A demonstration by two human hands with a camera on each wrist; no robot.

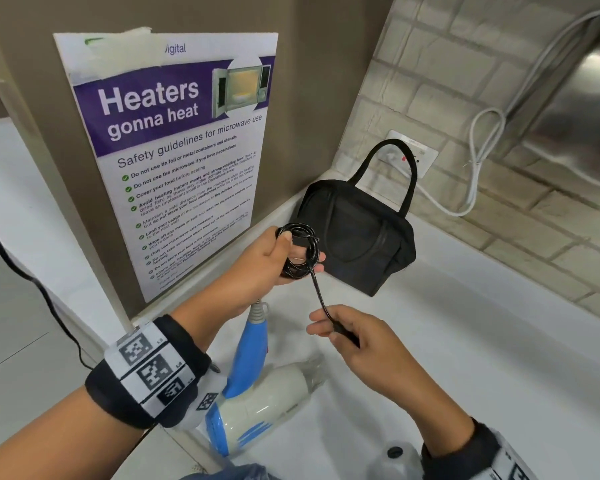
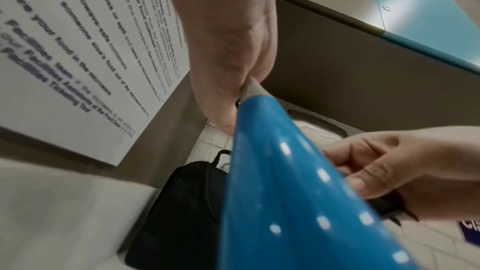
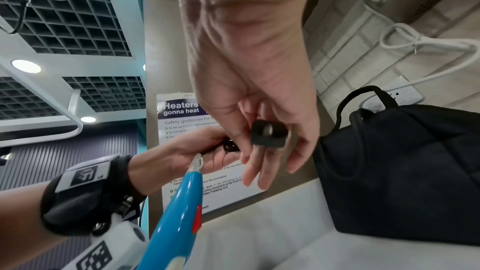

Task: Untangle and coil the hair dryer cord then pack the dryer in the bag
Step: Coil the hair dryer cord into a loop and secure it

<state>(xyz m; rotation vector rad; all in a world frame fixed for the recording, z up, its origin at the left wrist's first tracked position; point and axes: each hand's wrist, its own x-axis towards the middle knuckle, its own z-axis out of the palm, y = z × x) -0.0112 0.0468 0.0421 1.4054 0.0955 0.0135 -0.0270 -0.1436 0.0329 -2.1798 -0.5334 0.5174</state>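
My left hand (image 1: 278, 258) grips a tight coil of black cord (image 1: 300, 249) above the counter, fingers through the loops. A short free length runs down to the black plug (image 3: 269, 133), which my right hand (image 1: 343, 336) pinches between thumb and fingers. The white and blue hair dryer (image 1: 257, 403) hangs under my left wrist, with its blue handle (image 2: 280, 192) pointing up toward the left palm. The black bag (image 1: 357, 233) stands shut on the counter just behind both hands, one handle upright.
A microwave safety poster (image 1: 174, 150) covers the brown panel on the left. White wall socket (image 1: 413, 150) and white cable (image 1: 478, 161) sit behind the bag on the tiled wall. A steel appliance (image 1: 575, 91) is at upper right. White counter (image 1: 465, 341) stretches to the right.
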